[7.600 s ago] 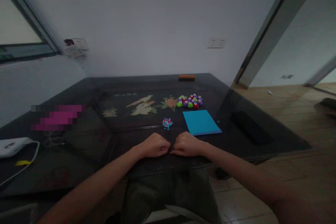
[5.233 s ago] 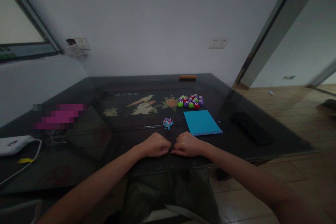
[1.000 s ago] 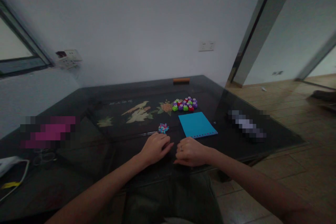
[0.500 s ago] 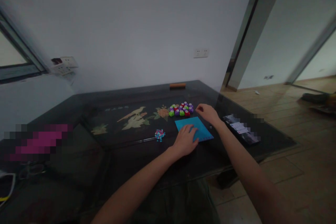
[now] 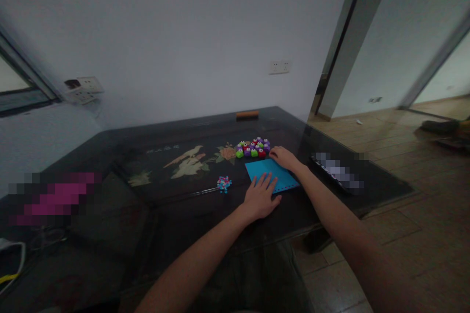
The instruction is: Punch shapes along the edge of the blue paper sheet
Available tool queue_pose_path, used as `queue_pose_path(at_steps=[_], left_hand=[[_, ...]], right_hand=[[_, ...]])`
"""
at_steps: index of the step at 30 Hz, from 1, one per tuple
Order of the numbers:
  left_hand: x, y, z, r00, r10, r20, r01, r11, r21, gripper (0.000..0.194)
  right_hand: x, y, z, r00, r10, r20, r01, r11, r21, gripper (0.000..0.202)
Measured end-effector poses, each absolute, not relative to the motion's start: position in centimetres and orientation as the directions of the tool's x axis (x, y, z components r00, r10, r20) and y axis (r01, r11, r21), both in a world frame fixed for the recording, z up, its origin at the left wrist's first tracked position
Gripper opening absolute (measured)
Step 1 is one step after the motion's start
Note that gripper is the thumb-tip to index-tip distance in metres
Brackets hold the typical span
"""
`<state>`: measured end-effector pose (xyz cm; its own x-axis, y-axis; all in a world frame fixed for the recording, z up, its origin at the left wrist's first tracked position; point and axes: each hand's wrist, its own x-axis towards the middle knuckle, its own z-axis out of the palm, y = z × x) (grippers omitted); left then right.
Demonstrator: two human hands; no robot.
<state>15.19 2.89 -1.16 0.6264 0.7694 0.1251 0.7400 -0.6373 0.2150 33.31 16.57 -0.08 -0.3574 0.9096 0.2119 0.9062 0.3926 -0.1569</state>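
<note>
A blue sheet lies on the dark table, with a row of small dark marks along its near edge. My left hand rests flat on its near left part, fingers spread. At the far right corner of the sheet is my right hand, its fingers bent and pressed together; what they hold, if anything, is too small to make out. Just beyond the sheet sits a cluster of green, purple and red toy pieces with eye-like white tops. To the left of the sheet lies a pile of tiny blue, pink and white pieces.
The glossy table carries a bird and flower picture. A brown cylinder lies near the wall. On the right is a dark, partly pixelated flat object; a pixelated magenta item is at the left.
My right hand has come down and slightly left to the sheet's far right corner. My left hand's fingers are spread wider on the sheet. The view has shifted slightly.
</note>
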Motion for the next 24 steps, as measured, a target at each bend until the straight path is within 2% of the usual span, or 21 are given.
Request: queue_pose_path(at_steps=[7, 11, 18, 21, 24], left_hand=[[15.2, 3.0, -1.3, 0.624, 0.772, 0.116, 0.747, -0.634, 0.201, 0.061], [15.3, 3.1, -1.6, 0.620, 0.774, 0.127, 0.752, -0.633, 0.186, 0.061], [15.3, 3.0, -1.7, 0.608, 0.777, 0.164, 0.751, -0.630, 0.198, 0.061], [15.3, 2.9, -1.5, 0.608, 0.777, 0.163, 0.746, -0.629, 0.216, 0.061], [15.3, 2.8, -1.3, 0.606, 0.781, 0.152, 0.748, -0.624, 0.227, 0.060]], right_hand=[[32.8, 15.9, 0.1, -0.356, 0.906, 0.228, 0.906, 0.394, -0.152, 0.021], [32.6, 15.7, 0.4, -0.350, 0.913, 0.210, 0.902, 0.389, -0.189, 0.025], [32.7, 15.4, 0.7, -0.289, 0.946, 0.150, 0.847, 0.325, -0.420, 0.045], [33.0, 15.4, 0.8, -0.265, 0.947, 0.180, 0.811, 0.320, -0.490, 0.039], [33.5, 15.3, 0.9, -0.210, 0.965, 0.157, 0.692, 0.260, -0.674, 0.032]])
